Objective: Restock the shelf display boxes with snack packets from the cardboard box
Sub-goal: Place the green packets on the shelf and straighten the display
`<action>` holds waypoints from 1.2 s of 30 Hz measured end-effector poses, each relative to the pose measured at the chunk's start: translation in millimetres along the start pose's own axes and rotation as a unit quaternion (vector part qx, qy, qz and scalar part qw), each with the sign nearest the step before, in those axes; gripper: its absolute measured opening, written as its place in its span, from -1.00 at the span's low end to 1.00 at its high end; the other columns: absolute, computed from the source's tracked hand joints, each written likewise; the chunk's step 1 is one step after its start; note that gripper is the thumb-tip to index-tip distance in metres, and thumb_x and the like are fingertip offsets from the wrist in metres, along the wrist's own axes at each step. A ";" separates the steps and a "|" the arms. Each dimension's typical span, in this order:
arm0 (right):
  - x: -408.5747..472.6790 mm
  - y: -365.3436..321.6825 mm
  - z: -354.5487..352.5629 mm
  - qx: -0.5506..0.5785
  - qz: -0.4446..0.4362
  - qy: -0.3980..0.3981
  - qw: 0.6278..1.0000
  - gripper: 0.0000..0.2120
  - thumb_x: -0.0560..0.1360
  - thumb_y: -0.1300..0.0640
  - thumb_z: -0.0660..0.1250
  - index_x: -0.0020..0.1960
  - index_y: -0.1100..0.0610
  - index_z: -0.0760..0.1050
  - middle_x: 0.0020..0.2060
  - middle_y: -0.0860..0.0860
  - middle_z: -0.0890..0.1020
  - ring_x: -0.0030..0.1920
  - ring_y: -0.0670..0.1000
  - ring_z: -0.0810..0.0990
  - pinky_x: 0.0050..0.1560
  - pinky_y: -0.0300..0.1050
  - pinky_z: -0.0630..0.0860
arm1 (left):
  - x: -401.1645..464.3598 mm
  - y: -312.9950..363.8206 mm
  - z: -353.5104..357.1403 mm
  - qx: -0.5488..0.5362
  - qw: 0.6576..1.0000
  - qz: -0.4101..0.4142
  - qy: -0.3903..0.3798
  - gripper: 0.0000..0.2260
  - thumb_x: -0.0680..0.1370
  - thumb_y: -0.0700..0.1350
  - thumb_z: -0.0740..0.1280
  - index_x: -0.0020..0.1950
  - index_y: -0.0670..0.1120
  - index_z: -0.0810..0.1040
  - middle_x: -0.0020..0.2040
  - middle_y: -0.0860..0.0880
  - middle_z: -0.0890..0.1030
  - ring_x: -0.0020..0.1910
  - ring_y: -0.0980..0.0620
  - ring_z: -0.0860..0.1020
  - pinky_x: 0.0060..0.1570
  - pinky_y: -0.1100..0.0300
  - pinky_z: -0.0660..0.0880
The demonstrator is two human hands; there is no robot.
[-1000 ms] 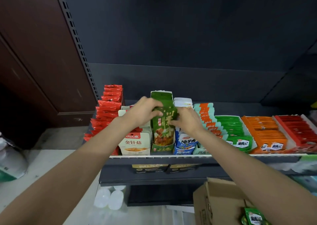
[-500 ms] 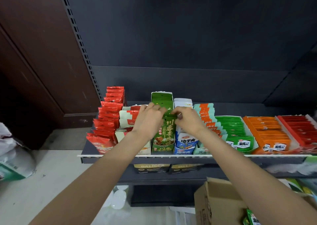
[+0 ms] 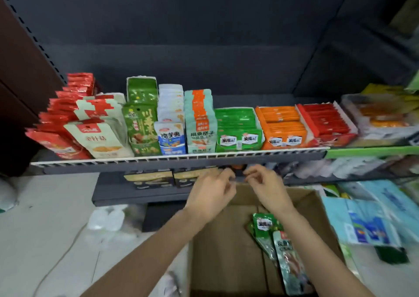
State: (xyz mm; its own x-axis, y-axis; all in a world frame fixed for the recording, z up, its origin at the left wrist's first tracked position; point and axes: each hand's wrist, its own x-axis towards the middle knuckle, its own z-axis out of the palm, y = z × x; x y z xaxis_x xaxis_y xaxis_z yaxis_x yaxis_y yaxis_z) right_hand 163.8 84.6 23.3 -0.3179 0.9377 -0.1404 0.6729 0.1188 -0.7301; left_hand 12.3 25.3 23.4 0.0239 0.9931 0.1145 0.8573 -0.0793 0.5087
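Both hands are coming down off the shelf [image 3: 181, 158], away from the tall green display box [image 3: 141, 117] where they were pressing a packet in half a second ago; that packet is now standing at the front of its row, left of the frame's centre.

I am looking down more steeply, so the shelf is filling the middle band of the frame, its display boxes running from red packets at the left to orange and red trays at the right. Below it, at lower centre, the cardboard box [image 3: 222, 251] is sitting open on the floor.

I am holding my left hand [image 3: 209, 197] and right hand [image 3: 267, 190] side by side just above the box's far rim, under the shelf edge. Both are empty, fingers loosely curled, gripping nothing.

Inside the box, at its right side, a few snack packets [image 3: 264, 225] are lying loose: a green one on top, a paler one beneath it toward the bottom of the frame.

I judge I am between placements, reaching for more stock. Next I need to drop a hand onto the green packet, pinch it, and find its matching box.
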 end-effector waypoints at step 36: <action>-32.8 155.0 -14.9 -0.239 -0.078 -0.121 0.960 -0.75 0.49 -0.04 0.36 -0.21 0.09 0.40 -0.21 -0.02 0.48 -0.05 0.05 0.44 -0.14 -0.08 0.25 | -12.4 31.7 124.1 -0.111 0.946 -0.287 -0.101 -0.65 0.47 0.07 0.41 -0.29 -0.11 0.34 -0.24 -0.04 0.48 -0.22 0.00 0.47 -0.25 0.14 0.39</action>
State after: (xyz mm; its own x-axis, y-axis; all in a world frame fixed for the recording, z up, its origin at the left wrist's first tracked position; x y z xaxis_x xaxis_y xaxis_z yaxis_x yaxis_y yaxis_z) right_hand 288.5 77.1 -75.3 -0.5459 0.8005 -0.2474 0.8163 0.4414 -0.3727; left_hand 102.9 21.1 -67.8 -0.2947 0.8728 -0.3890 0.6304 0.4835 0.6073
